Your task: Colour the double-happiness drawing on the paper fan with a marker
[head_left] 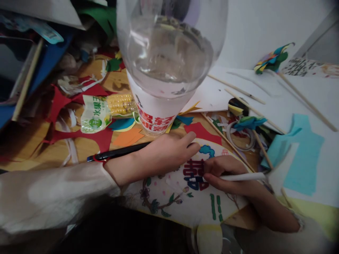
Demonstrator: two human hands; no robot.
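My right hand (229,174) is closed around a white marker pen (243,177), whose tip is hidden by my fingers. It rests on a white fan-shaped sheet (196,211) with a yellow edge, beside a large red and blue character (195,174). Flowers on a branch (161,204), green bars and a blue cloud are also drawn there. Across the sheet's upper left lies my left hand (172,150), fingers loosely bent and slightly apart, holding nothing. Under my left wrist is a black pen (119,152). Just beyond this hand stands a big clear cup (169,67) with red print.
Red paper scraps (63,106) and a corn packet (106,111) lie at left. A tape roll (240,135), thin wooden sticks (241,90) and cyan paper (304,155) are at right. A colourful paper pinwheel (271,60) is farther back. A blue board (50,67) is at upper left.
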